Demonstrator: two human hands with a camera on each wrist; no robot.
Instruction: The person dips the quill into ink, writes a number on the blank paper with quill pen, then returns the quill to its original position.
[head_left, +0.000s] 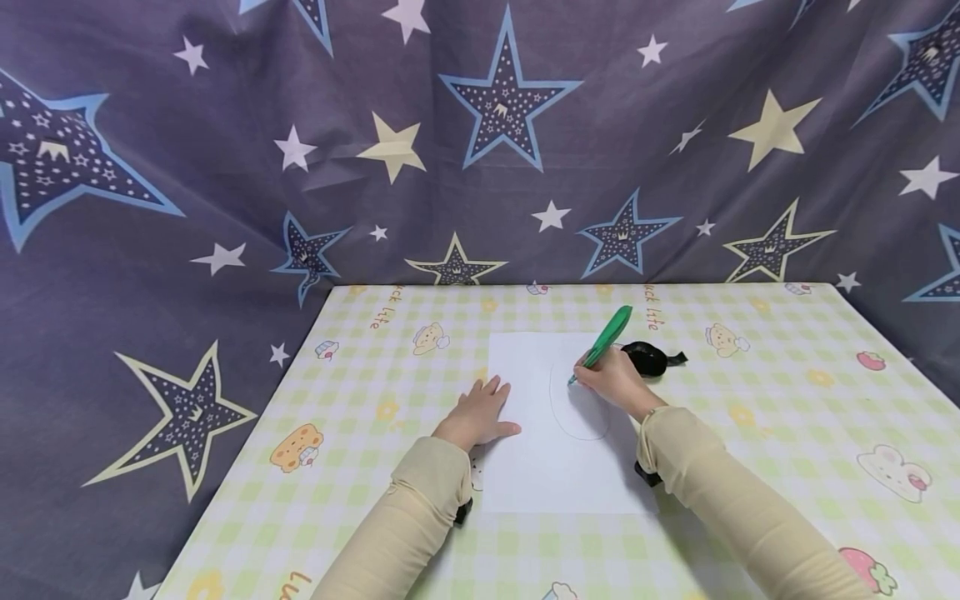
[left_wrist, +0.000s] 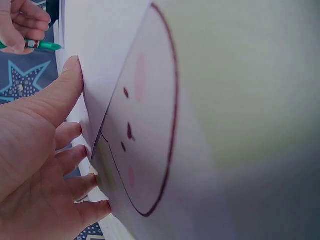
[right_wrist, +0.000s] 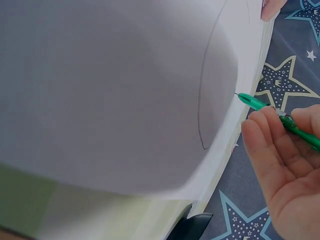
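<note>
A white sheet of paper [head_left: 555,483] lies on the table, bearing a thin U-shaped pencil-like line [head_left: 552,408]. My right hand [head_left: 617,382] pinches a green pen [head_left: 609,333] between thumb and fingers, the pen tilted up to the right. In the right wrist view, the tip of the green pen [right_wrist: 254,101] appears at the paper's surface, apart from the heavier part of the curve. My left hand [head_left: 480,414] rests with fingers spread at the paper's left edge; in the left wrist view the thumb of that hand [left_wrist: 60,95] lies along the sheet.
Just beyond my right hand sits a black rounded object [head_left: 647,358] with a short tab; its kind is unclear. A checked tablecloth [head_left: 787,467] with printed cartoon figures covers the table. Behind it hangs a dark star-patterned curtain [head_left: 337,83].
</note>
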